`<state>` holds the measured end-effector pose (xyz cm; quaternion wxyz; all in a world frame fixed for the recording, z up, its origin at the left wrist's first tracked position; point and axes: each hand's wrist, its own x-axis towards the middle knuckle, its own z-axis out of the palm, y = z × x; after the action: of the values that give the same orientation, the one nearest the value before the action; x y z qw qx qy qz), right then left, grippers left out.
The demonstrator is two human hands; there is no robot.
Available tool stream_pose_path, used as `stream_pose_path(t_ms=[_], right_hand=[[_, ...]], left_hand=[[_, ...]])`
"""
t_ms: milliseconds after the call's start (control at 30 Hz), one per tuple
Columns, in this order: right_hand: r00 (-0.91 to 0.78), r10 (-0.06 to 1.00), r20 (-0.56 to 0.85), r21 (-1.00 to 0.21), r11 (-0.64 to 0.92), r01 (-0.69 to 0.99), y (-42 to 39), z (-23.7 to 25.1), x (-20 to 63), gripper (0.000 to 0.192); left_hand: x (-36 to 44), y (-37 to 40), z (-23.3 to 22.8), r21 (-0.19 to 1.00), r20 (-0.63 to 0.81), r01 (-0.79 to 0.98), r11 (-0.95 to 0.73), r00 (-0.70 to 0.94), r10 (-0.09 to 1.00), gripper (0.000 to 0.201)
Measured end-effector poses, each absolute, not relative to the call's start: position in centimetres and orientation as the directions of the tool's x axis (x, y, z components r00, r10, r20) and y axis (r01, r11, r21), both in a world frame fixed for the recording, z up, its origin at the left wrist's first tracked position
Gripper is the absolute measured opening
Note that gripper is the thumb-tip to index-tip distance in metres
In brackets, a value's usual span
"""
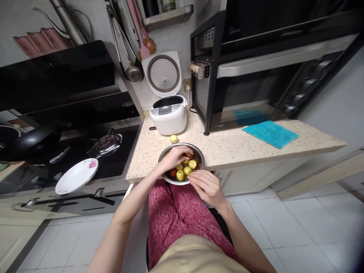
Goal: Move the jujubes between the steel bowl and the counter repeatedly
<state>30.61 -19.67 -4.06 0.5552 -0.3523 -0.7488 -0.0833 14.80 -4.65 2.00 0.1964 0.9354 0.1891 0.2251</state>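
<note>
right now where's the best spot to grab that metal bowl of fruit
Probably the metal bowl by its bare right rim, coming from the right and above: the left hand lies inside it over the fruit, the right hand covers the near edge.

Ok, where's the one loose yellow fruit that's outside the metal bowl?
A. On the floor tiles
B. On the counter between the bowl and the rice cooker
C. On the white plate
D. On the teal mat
B: the loose yellow fruit lies on the speckled counter, between the metal bowl and the open rice cooker.
</note>
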Motion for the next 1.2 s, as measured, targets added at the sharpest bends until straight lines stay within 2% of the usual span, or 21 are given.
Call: stream_pose_path(t_ms=[300,600,733,867,1000,1100,1200], right_hand=[[-0.145,0.43,0.891,-0.253,0.736,0.628,-19.6,-4.5,30.7,0.028],[-0.116,0.438,0.892,-0.286,0.744,0.604,-19.6,-4.7,30.6,0.033],[-0.112,0.431,0.896,-0.28,0.74,0.612,-19.6,-4.6,30.5,0.031],[-0.107,0.409,0.906,-0.257,0.734,0.629,-19.7,-4.3,30.5,0.024],[-0.111,0.388,0.915,-0.238,0.741,0.628,-19.7,-4.2,30.4,0.023],[-0.104,0.397,0.912,-0.251,0.74,0.625,-19.6,-4.2,30.4,0.023],[-0.099,0.403,0.91,-0.261,0.741,0.619,-19.5,-4.3,30.4,0.023]], left_hand=[[14.5,-4.4,1.5,0.432,0.353,0.219,-0.875,0.852,0.387,0.027],[12.8,-4.2,1.9,0.438,0.381,0.282,-0.853,0.802,0.461,0.028],[11.3,-1.8,1.9,0.377,0.456,0.366,-0.851,0.726,0.514,0.031],[9.6,1.6,1.9,0.333,0.48,0.394,-0.857,0.711,0.513,0.034],[8.6,4.6,1.7,0.38,0.414,0.373,-0.847,0.75,0.516,0.033],[8.8,5.9,1.0,0.413,0.387,0.377,-0.829,0.751,0.535,0.04],[9.8,6.1,0.3,0.486,0.363,0.399,-0.777,0.717,0.596,0.041]])
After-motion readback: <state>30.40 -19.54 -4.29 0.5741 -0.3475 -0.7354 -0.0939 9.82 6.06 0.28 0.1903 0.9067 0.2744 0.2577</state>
